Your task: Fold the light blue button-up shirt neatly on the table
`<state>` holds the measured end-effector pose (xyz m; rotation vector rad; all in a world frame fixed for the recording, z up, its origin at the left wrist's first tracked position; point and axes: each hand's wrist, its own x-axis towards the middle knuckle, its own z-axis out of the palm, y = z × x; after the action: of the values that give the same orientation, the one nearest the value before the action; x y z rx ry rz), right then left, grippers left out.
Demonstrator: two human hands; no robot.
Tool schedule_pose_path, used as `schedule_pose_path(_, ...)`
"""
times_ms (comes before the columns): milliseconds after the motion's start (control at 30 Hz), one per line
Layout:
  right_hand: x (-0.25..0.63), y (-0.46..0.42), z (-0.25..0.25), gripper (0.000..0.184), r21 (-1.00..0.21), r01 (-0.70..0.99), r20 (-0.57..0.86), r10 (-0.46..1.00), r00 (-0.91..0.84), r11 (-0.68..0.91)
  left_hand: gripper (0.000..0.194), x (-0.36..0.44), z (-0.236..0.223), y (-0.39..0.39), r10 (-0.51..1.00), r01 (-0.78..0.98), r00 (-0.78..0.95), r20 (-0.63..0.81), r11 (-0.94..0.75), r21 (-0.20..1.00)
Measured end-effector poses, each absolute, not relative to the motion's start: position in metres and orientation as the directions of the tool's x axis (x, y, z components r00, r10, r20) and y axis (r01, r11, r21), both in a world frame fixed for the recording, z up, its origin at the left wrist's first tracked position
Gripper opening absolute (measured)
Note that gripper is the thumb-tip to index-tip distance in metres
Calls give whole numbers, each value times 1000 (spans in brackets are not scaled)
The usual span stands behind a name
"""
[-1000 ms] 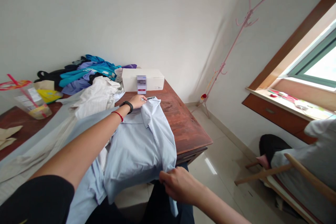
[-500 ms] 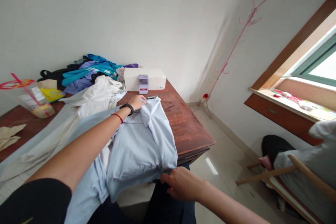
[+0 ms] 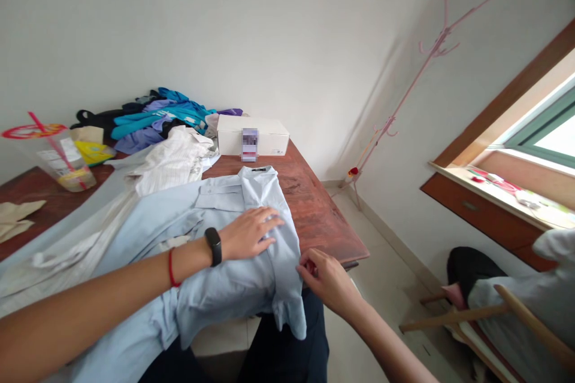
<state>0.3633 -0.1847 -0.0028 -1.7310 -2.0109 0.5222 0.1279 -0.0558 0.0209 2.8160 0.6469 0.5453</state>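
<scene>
**Overhanging shirt could slip or drag its neighbours**

The light blue shirt [image 3: 229, 284] lies at the centre of the frame, its lower part hanging over the near edge of the tabletop [image 3: 321, 212]; that weight could pull it down and crease the front. The left hand [image 3: 247, 234] rests on it, fingers open and loosely spread; light pressure may let the layers shift. The right hand [image 3: 330, 281] has curled fingers at the shirt's edge; whether they pinch cloth, I cannot tell. A hard tug could drag the striped garment [image 3: 164, 161] alongside; pushing the collar forward could topple the phone [image 3: 250, 145] standing just beyond.
</scene>
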Motion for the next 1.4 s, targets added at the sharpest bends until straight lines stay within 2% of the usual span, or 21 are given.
schedule_pose_path(67, 367, -191, -13, 16, -586, 807, 38, 998, -59, 70, 22, 115, 22, -82, 539, 428, 799, 267, -822, 376)
schedule_pose_path(133, 369, -199, -23, 22, -631, 775, -29, 1000, 10, -26, 20, 105, 21, -102, 673, 492, 726, 145, -654, 575)
schedule_pose_path(200, 369, -206, -32, 27, -676, 731, -95, 995, 43, -96, 26, 97, 20, -116, 762, 486, 643, -82, -322, 812)
schedule_pose_path(267, 367, -212, -41, 27, -726, 681, -120, 993, 15, -98, 41, 91, 20, -126, 712, 369, 631, -308, 73, 926)
schedule_pose_path(300, 366, -213, -46, 27, -754, 653, -120, 993, -18, -79, 52, 89, 20, -131, 654, 299, 657, -375, 231, 926)
schedule_pose_path(367, 365, -214, -53, 29, -804, 594, -109, 991, -83, -39, 68, 87, 22, -140, 566, 180, 712, -416, 425, 887)
schedule_pose_path(500, 367, -211, -66, 36, -864, 503, -62, 993, -103, -2, 90, 95, 23, -154, 564, -21, 736, -374, 571, 821)
schedule_pose_path(567, 370, -208, -69, 38, -904, 428, -38, 992, -122, 18, 94, 102, 23, -157, 578, -102, 738, -347, 605, 790)
schedule_pose_path(633, 373, -206, -70, 41, -941, 338, -28, 992, -124, 16, 94, 109, 23, -156, 603, -178, 731, -319, 620, 764)
schedule_pose_path(733, 380, -199, -64, 49, -962, 273, -22, 1000, -10, -18, 91, 118, 26, -146, 665, -296, 695, -274, 612, 734)
schedule_pose_path(900, 410, -164, -37, 50, -940, 340, 39, 990, 139, -10, 80, 123, 28, -127, 780, -377, 565, -269, 534, 757)
schedule_pose_path(1067, 457, -110, -14, 47, -832, 554, 167, 971, 170, 46, 60, 104, 30, -129, 832, -267, 508, -224, 399, 877)
schedule_pose_path(1133, 471, -97, -12, 43, -730, 683, 172, 974, 150, 24, 52, 86, 32, -139, 863, -141, 486, -136, 231, 963)
schedule_pose_path(1200, 478, -93, -14, 37, -603, 797, 151, 979, 137, -19, 45, 61, 32, -151, 899, 85, 438, -4, -37, 996)
schedule_pose_path(1233, 479, -94, -16, 34, -553, 833, 142, 981, 135, -35, 41, 45, 30, -157, 913, 222, 401, 77, -178, 958)
schedule_pose_path(1300, 476, -103, -22, 32, -508, 860, 149, 979, 137, -43, 37, 9, 22, -166, 921, 504, 299, 251, -376, 778)
schedule_pose_path(1333, 474, -109, -25, 34, -509, 860, 163, 976, 142, -40, 37, -11, 17, -170, 908, 629, 253, 335, -417, 656)
schedule_pose_path(1400, 469, -124, -30, 43, -523, 851, 191, 968, 162, -39, 40, -52, 5, -173, 871, 824, 201, 448, -398, 404)
